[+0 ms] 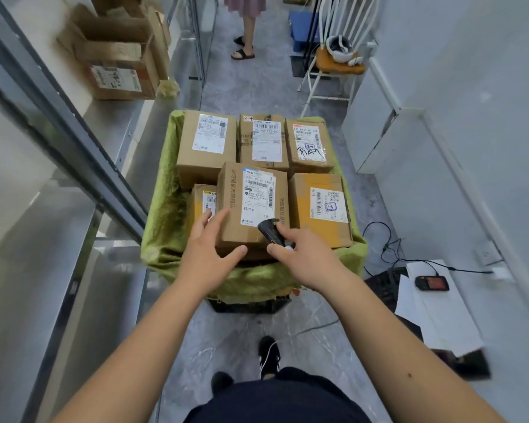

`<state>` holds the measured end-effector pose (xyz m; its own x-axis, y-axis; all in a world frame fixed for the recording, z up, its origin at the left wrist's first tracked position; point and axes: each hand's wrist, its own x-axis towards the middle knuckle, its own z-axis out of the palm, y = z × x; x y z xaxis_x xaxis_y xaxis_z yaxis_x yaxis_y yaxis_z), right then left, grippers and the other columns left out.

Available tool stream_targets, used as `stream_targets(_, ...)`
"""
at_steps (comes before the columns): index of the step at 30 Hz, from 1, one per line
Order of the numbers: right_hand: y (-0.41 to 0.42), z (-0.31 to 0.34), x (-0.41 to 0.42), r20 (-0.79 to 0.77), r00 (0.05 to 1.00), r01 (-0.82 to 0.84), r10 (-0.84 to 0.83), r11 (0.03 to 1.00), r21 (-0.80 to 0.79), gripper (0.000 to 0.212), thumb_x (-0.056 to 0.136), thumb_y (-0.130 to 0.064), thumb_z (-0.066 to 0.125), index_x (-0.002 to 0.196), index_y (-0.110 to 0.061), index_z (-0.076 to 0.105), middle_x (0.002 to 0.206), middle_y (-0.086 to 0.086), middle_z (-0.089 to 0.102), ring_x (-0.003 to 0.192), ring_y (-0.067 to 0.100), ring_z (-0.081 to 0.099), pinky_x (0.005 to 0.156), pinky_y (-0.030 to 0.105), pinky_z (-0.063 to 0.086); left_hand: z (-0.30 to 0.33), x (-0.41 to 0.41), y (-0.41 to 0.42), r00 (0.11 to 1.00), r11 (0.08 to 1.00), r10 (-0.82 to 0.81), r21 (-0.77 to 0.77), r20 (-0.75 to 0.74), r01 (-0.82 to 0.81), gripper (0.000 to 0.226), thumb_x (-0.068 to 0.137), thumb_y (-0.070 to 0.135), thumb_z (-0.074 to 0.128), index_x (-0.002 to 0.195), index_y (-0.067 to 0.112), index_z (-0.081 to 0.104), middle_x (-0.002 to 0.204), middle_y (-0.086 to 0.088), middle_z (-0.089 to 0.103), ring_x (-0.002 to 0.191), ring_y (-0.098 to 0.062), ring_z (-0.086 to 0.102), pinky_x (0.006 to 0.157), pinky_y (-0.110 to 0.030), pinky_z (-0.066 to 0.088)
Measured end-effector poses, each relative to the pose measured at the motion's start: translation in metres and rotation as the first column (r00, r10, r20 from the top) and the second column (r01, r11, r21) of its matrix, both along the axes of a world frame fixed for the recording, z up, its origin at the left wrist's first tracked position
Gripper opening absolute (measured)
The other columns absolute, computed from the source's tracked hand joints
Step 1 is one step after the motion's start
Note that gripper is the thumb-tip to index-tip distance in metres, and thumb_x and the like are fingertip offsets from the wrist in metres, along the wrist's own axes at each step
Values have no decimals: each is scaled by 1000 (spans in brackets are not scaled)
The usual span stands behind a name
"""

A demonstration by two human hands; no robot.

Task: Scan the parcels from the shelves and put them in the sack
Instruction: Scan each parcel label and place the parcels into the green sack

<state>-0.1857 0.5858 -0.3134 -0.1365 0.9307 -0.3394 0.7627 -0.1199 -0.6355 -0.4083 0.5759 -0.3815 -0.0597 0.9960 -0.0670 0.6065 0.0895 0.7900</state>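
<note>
Narrow grey-floored aisle (254,87), metal shelves (74,141) left, green sack (162,215) of parcels (252,203)

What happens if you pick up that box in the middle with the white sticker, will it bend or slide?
The middle box probably stays stiff: its cardboard edges look square and uncrushed. It may slide or tip, since it sits on top of other parcels in the green sack. The left hand touches its corner, while the right hand holds a scanner.

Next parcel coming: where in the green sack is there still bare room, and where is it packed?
Free: the near-left corner of the green woven sack, between its wall and the small half-hidden cardboard box beside the left hand. Crowded: the three back boxes and the tan-taped box leave no gaps. The right hand holds the black scanner.
</note>
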Motion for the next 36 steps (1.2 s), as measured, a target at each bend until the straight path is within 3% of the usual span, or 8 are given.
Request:
stream_targets(3, -9, 1, -8, 1, 1000, 17, -17, 1000, 11, 67, 97, -49, 62, 158, -28, 42, 155, -2, 51, 132, 19, 55, 104, 37, 49, 3, -7, -14, 1000, 1000, 9, -3, -9, -9, 84, 86, 48, 78, 154, 57, 29, 167, 17, 19, 152, -12, 27, 116, -42, 41)
stream_targets(7, -15, 3, -23, -22, 1000, 12, -12, 1000, 9, 68, 96, -48, 63, 158, -28, 42, 150, -1, 56, 106, 22, 62, 95, 48, 56, 10, -19, -29, 993, 1000, -14, -8, -117, 13, 84, 88, 49, 77, 157, 52, 29, 170, 10, 16, 155, -18, 24, 121, -50, 37)
stream_targets(10, -15, 2, -35, -11, 999, -35, 35, 999, 37, 61, 96, -49, 63, 152, -28, 51, 140, -6, 63, 119, 21, 61, 99, 38, 51, 14, -27, -42, 982, 1000, -9, -17, -187, 6, 86, 88, 51, 76, 159, 51, 28, 172, 5, 13, 157, -23, 22, 123, -51, 34)
stream_targets(12, -12, 0, -45, -4, 994, -109, 110, 993, 48, 54, 96, -49, 63, 143, -23, 58, 125, -7, 66, 113, 19, 60, 93, 35, 48, 18, -32, -49, 978, 999, 40, -24, -206, -45, 87, 89, 52, 75, 161, 49, 25, 172, 4, 14, 156, -24, 23, 123, -51, 33)
stream_targets(15, -4, 0, -60, -36, 981, -188, 191, 979, 77, 61, 96, -50, 62, 152, -26, 51, 143, -5, 61, 125, 21, 58, 99, 35, 48, 25, -42, -61, 955, 987, 159, 12, -252, -162, 87, 91, 51, 72, 164, 39, 25, 169, 2, 26, 153, -22, 29, 122, -49, 35)
stream_targets(18, 6, 3, -72, -33, 956, -284, 291, 950, 129, 68, 95, -53, 61, 157, -30, 44, 142, -3, 62, 124, 21, 59, 91, 31, 45, 33, -47, -77, 906, 962, 274, 70, -324, -265, 83, 92, 48, 71, 163, 29, 32, 161, 1, 42, 148, -23, 38, 120, -51, 37)
stream_targets(28, 16, 4, -94, -178, 765, -599, 619, 786, 155, 69, 97, -52, 58, 159, -29, 37, 116, 6, 67, 113, 24, 58, 98, 43, 50, 43, -13, -117, 727, 795, 583, 71, -362, -602, 80, 95, 51, 68, 163, 30, 32, 164, 1, 41, 154, -23, 32, 122, -54, 34)
stream_targets(36, 6, 9, -118, -201, 559, -791, 804, 590, 161, 71, 97, -55, 59, 159, -32, 37, 134, 9, 60, 120, 26, 59, 102, 43, 49, 63, 13, -172, 501, 589, 763, 121, -409, -799, 78, 93, 46, 72, 160, 26, 37, 159, -2, 45, 149, -25, 36, 121, -49, 35)
